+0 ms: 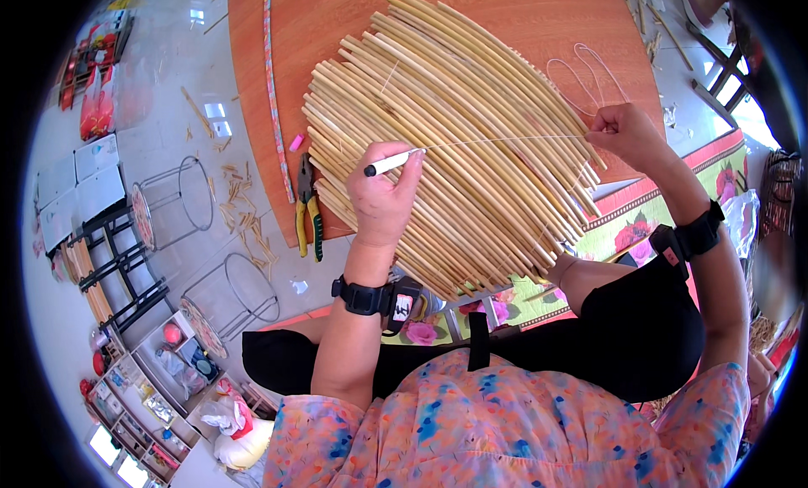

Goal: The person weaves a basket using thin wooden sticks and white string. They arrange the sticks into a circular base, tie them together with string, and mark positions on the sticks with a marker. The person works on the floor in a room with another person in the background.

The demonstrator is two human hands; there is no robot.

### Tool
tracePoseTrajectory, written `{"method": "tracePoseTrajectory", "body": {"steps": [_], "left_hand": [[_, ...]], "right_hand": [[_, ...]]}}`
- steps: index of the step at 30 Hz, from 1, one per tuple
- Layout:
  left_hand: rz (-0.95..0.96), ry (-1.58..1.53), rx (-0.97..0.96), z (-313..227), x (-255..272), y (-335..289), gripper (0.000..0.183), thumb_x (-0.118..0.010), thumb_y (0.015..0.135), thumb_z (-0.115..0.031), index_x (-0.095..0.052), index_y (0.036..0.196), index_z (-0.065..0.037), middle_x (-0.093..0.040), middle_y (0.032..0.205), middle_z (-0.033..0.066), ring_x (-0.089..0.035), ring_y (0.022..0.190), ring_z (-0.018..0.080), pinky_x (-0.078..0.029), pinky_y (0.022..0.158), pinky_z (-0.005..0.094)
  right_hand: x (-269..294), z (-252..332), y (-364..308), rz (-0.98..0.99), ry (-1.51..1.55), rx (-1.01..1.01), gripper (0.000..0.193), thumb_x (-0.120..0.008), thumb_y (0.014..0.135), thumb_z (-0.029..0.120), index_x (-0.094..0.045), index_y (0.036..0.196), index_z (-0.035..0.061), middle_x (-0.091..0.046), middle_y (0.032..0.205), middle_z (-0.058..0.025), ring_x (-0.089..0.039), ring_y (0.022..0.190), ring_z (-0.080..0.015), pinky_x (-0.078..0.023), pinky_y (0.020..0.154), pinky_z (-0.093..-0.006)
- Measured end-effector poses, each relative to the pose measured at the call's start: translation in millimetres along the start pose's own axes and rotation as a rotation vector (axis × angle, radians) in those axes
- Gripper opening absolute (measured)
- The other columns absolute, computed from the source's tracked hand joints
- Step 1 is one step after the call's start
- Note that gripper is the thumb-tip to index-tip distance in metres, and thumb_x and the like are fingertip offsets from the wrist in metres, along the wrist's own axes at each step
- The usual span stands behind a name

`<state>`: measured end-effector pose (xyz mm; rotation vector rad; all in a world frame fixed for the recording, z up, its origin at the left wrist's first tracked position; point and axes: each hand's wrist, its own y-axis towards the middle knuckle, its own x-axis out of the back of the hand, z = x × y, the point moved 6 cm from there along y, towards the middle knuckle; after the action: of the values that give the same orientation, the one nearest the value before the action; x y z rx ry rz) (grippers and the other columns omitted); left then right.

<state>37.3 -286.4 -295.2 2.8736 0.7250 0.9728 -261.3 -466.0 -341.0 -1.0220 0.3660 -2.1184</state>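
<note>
A mat of straw-coloured reed sticks (454, 126), laid side by side and crossed by thin thread, spreads over the near part of the orange-brown table (320, 13). My left hand (385, 193) is closed around a white marker pen (391, 161) with a black end, above the mat's left half. From there a thin white string (505, 138) runs taut over the sticks. Its other end is pinched in the fingers of my right hand (631, 139), at the mat's right edge. A loose loop of string lies on the table beyond that hand.
Pliers (308, 214) with yellow-and-black handles lie at the table's left edge, near a small pink piece (296, 142) and a long patterned strip (275, 92). Round stools (172, 198) and scattered stick offcuts (244, 206) are on the floor to the left. Flowered cloth (640, 236) lies right of my knees.
</note>
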Motion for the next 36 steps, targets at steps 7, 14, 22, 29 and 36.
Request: {"method": "tracePoseTrajectory", "body": {"steps": [7,14,22,29,36], "left_hand": [[-0.025,-0.067,-0.011,-14.6,4.6,5.9,0.015,-0.074,0.080,-0.004,-0.063,0.090,-0.002,-0.067,0.078,0.0074,-0.064,0.070,0.0134,-0.050,0.064,0.0251],[0.061,-0.088,0.048,-10.5,-13.7,1.3,0.013,-0.072,0.083,-0.008,-0.066,0.092,-0.002,-0.065,0.081,0.0019,-0.054,0.069,0.0060,-0.045,0.064,0.0208],[0.016,-0.061,0.063,-4.6,-14.0,2.5,0.013,-0.071,0.084,-0.009,-0.065,0.092,-0.001,-0.064,0.081,0.0011,-0.053,0.067,0.0057,-0.044,0.063,0.0203],[-0.006,-0.054,0.081,-9.3,-3.9,8.0,0.013,-0.073,0.082,-0.007,-0.064,0.090,-0.002,-0.066,0.078,0.0045,-0.059,0.067,0.0094,-0.047,0.063,0.0230],[0.050,-0.063,0.057,-6.1,-18.6,2.6,0.012,-0.071,0.084,-0.007,-0.065,0.092,-0.001,-0.065,0.080,0.0012,-0.053,0.067,0.0051,-0.044,0.062,0.0202]], "right_hand": [[1.3,-1.8,0.3,0.004,-0.022,-0.005,0.020,-0.071,0.076,0.017,-0.062,0.072,-0.0002,-0.051,0.057,-0.0025,-0.046,0.055,-0.0104,-0.037,0.052,-0.0296],[0.4,-4.4,0.6,0.001,-0.028,0.012,0.021,-0.072,0.076,0.018,-0.062,0.072,0.0000,-0.054,0.059,-0.0047,-0.049,0.056,-0.0130,-0.039,0.053,-0.0313],[0.5,3.2,-3.3,-0.006,0.018,0.039,0.017,-0.070,0.079,0.010,-0.059,0.070,-0.0002,-0.047,0.056,0.0039,-0.041,0.054,-0.0034,-0.031,0.048,-0.0246],[0.0,-1.4,-2.1,0.000,0.042,0.017,0.017,-0.070,0.080,0.010,-0.060,0.071,-0.0004,-0.048,0.058,0.0036,-0.042,0.055,-0.0033,-0.032,0.048,-0.0238],[0.6,0.7,-2.6,-0.002,0.042,0.018,0.016,-0.069,0.080,0.009,-0.060,0.071,-0.0001,-0.048,0.058,0.0037,-0.042,0.054,-0.0033,-0.032,0.048,-0.0237]]}}
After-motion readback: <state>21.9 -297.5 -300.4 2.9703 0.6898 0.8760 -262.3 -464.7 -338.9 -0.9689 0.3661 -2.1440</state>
